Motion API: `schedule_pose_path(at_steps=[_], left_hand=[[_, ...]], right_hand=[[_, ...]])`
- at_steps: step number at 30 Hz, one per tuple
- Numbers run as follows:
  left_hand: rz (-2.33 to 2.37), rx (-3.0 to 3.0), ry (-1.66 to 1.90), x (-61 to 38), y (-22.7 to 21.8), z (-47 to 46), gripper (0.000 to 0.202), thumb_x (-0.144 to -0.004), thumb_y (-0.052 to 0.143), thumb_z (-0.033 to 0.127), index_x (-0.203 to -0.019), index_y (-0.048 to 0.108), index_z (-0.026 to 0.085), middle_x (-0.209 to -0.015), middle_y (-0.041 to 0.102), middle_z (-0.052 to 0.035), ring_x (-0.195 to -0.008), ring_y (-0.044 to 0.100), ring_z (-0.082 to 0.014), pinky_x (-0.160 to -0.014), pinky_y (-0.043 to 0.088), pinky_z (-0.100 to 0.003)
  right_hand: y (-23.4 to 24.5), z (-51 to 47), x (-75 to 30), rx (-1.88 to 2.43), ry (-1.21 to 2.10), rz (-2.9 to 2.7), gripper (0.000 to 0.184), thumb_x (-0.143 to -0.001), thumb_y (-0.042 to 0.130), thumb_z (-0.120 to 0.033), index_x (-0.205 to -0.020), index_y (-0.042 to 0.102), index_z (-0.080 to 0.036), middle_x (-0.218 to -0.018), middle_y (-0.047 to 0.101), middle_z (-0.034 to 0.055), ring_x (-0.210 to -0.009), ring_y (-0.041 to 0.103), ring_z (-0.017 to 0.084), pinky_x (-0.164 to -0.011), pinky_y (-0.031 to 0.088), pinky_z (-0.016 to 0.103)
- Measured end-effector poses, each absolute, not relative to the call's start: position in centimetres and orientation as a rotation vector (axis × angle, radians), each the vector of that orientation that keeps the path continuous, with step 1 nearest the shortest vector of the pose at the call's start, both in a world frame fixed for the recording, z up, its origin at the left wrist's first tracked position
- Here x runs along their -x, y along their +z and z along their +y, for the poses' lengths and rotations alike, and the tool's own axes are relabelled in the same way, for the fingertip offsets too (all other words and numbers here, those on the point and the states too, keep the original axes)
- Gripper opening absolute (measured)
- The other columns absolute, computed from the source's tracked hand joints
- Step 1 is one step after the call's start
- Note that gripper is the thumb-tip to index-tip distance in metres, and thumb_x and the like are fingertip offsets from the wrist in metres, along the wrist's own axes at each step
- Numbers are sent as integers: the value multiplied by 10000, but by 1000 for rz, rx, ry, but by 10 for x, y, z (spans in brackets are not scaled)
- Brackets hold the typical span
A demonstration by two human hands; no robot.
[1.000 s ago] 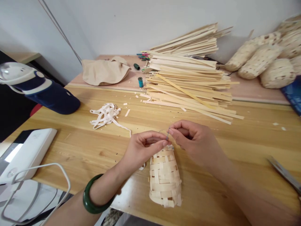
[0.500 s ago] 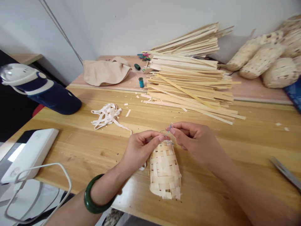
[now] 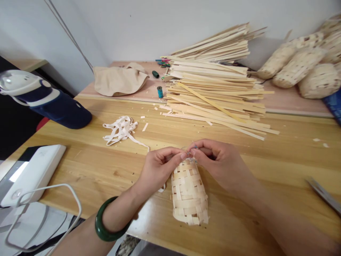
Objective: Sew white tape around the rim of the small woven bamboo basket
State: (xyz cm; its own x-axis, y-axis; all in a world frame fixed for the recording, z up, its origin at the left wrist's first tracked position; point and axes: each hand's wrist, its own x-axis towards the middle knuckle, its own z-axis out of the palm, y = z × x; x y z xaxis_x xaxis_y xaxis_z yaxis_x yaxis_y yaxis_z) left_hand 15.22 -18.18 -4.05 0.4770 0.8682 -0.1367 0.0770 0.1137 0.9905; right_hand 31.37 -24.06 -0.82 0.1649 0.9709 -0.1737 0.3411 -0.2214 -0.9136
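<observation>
A small woven basket (image 3: 189, 193) of pale flat strips lies on the wooden table, its narrow end under my fingertips. My left hand (image 3: 166, 161), a green bangle on its wrist, pinches at that end. Opposite it, my right hand (image 3: 213, 153) is closed in a pinch on a thin blue thread (image 3: 196, 146). Both sets of fingertips nearly meet over the basket's end, which they partly hide. Whether the left fingers hold thread or the basket's tip is too small to make out. White tape (image 3: 121, 129) lies in a loose heap beyond my left hand.
Bundles of flat wooden strips (image 3: 213, 96) lie at the back. Woven baskets (image 3: 298, 65) are piled at the far right. A blue thread spool (image 3: 160, 92), beige cloth (image 3: 118, 81), bottle (image 3: 58, 106), white power bank (image 3: 37, 170) and scissors (image 3: 323, 193) lie around.
My right hand has come down and left with the blue thread, bringing its fingertips close to the left ones. The basket's wide end has swung slightly to the right.
</observation>
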Motion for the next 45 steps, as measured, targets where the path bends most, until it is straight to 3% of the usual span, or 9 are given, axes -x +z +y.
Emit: schedule_pose_path(at_steps=[10,24,34,39,45], left_hand=[[898,-1319,684,-151,-42,-181,239,-795,764,404,-819,780,167,-792,795,-41,-693,713,-160,-623,563,-216],[738,-1257,600,-152,-42,-180,104,-734,801,235,-818,766,186,-831,774,-27,-769,692,-145,-725,541,-228],[795,-1228,551,-149,-40,-175,82,-762,769,260,-798,782,187,-754,756,-21,-619,619,-100,-594,490,-196],[814,-1212,551,-148,-40,-174,136,-737,785,293,-799,779,172,-770,752,-33,-658,632,-121,-622,505,-217],[783,-1237,545,-148,-39,-176,138,-742,784,300,-781,768,168,-615,633,18,-551,512,-80,-523,403,-190]], right_hand=[[-8,-240,-316,1685,989,-1251,181,-872,567,-340,-767,647,-217,-609,568,-20,-536,439,118,-518,355,246],[-6,-239,-317,1591,1173,-1242,202,-871,543,-354,-753,612,-204,-549,416,-58,-497,313,92,-470,244,237],[-7,-239,-336,1692,1167,-1315,246,-898,548,-409,-866,693,-213,-529,404,-58,-469,322,96,-429,233,228],[-5,-243,-336,1668,1282,-1377,204,-886,561,-379,-867,699,-230,-522,356,-71,-457,256,86,-415,206,214],[-6,-242,-321,1622,1338,-1207,148,-847,578,-338,-880,634,-205,-515,388,-82,-447,245,70,-421,177,204]])
